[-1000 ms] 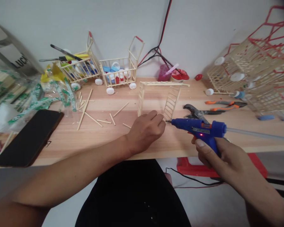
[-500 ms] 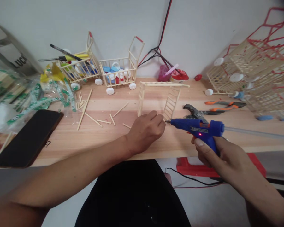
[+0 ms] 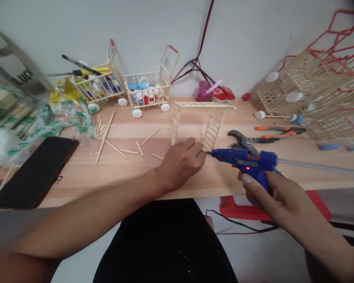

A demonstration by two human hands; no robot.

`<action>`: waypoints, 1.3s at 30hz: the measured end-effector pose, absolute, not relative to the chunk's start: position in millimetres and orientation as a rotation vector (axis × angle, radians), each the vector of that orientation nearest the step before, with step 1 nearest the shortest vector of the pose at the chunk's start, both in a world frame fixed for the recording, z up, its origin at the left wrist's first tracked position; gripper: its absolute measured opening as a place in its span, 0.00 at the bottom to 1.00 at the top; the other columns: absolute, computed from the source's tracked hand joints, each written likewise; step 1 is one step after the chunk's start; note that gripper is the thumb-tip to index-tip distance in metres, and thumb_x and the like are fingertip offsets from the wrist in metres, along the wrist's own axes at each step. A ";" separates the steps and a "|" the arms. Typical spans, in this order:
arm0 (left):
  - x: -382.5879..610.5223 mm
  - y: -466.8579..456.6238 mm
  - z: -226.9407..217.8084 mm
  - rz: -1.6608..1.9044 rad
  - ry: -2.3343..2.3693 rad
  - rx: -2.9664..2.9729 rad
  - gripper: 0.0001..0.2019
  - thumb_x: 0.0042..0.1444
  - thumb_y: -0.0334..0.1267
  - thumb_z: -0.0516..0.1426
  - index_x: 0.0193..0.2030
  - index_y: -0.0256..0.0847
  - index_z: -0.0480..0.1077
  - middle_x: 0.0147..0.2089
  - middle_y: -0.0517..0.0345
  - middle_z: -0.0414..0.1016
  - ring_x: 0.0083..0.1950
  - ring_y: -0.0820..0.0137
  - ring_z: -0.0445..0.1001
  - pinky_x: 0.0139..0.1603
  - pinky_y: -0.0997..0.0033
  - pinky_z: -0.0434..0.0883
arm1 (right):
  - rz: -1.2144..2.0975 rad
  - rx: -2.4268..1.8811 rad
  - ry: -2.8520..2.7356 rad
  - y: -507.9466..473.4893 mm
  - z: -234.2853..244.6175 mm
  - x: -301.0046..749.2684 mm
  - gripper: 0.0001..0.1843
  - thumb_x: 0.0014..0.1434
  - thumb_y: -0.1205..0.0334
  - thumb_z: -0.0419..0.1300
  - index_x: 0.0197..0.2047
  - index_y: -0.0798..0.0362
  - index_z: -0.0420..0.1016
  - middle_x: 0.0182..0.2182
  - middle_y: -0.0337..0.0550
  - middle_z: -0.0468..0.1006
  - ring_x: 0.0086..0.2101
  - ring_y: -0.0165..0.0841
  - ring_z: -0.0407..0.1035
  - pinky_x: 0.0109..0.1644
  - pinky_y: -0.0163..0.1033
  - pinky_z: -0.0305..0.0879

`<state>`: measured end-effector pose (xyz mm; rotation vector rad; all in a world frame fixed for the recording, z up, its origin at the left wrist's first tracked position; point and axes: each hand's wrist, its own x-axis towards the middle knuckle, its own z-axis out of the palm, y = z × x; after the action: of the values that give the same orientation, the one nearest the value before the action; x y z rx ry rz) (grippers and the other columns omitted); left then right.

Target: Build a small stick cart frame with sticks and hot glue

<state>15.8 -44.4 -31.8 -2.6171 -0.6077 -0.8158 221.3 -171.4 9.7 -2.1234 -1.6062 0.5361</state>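
My right hand (image 3: 271,194) is wrapped round the grip of a blue hot glue gun (image 3: 244,161) whose red light is on. A clear glue stick juts from its back. The nozzle points left at the fingertips of my left hand (image 3: 179,163). That hand rests on the wooden table (image 3: 129,173) with fingers pinched together at the foot of a pale stick frame (image 3: 199,122). Whatever the pinch holds is too small to make out.
Black pliers (image 3: 243,139) and orange-handled cutters (image 3: 279,129) lie right of the frame. Loose sticks (image 3: 118,147) are scattered at centre left, a black phone (image 3: 35,171) at the left edge. Two small stick carts (image 3: 144,92) stand at the back, larger stick baskets (image 3: 315,90) at right.
The glue gun and my right hand have crept slightly left, bringing the nozzle closer to my left fingertips. My left hand has stayed put.
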 end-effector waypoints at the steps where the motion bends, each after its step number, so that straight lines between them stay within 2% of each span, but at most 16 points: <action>1: 15.8 -44.4 -32.1 -0.819 -0.609 -2.615 0.11 0.62 0.23 0.52 0.30 0.35 0.69 0.31 0.53 0.72 0.35 0.65 0.69 0.29 0.67 0.64 | 0.553 -2.133 -1.588 -171.9 9.2 222.1 0.31 0.59 0.30 0.50 0.24 0.50 0.63 0.16 0.37 0.64 0.18 0.29 0.58 0.21 0.36 0.52; 5: 15.5 -44.5 -32.6 -0.809 -0.607 -2.618 0.12 0.62 0.22 0.51 0.30 0.35 0.69 0.31 0.52 0.71 0.36 0.64 0.69 0.29 0.67 0.64 | 0.595 -2.150 -1.542 -172.7 7.5 225.0 0.31 0.57 0.28 0.50 0.26 0.50 0.64 0.17 0.36 0.63 0.18 0.30 0.57 0.20 0.36 0.52; 15: 15.4 -45.3 -30.2 -0.745 -0.631 -2.660 0.12 0.63 0.23 0.50 0.29 0.35 0.68 0.32 0.51 0.72 0.37 0.65 0.69 0.30 0.67 0.64 | 0.528 -2.159 -1.581 -172.7 8.4 224.0 0.32 0.58 0.29 0.50 0.23 0.50 0.62 0.15 0.37 0.63 0.16 0.30 0.57 0.20 0.36 0.51; 28: 15.5 -44.3 -31.1 -0.801 -0.613 -2.627 0.12 0.62 0.22 0.51 0.29 0.36 0.68 0.31 0.52 0.72 0.36 0.64 0.70 0.28 0.67 0.64 | 0.572 -2.166 -1.570 -172.6 10.9 221.6 0.31 0.58 0.29 0.50 0.22 0.49 0.63 0.15 0.39 0.65 0.17 0.30 0.58 0.20 0.36 0.52; 39: 15.5 -44.4 -31.0 -0.750 -0.632 -2.651 0.13 0.63 0.22 0.50 0.29 0.35 0.68 0.31 0.52 0.72 0.36 0.65 0.69 0.29 0.67 0.64 | 0.531 -2.127 -1.586 -173.2 9.9 222.8 0.30 0.59 0.30 0.51 0.22 0.48 0.61 0.15 0.37 0.62 0.17 0.30 0.57 0.19 0.36 0.51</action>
<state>15.5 -44.4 -31.0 -2.6505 -0.6315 -0.7499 222.8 -173.2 9.9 -2.1266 -1.5856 0.5314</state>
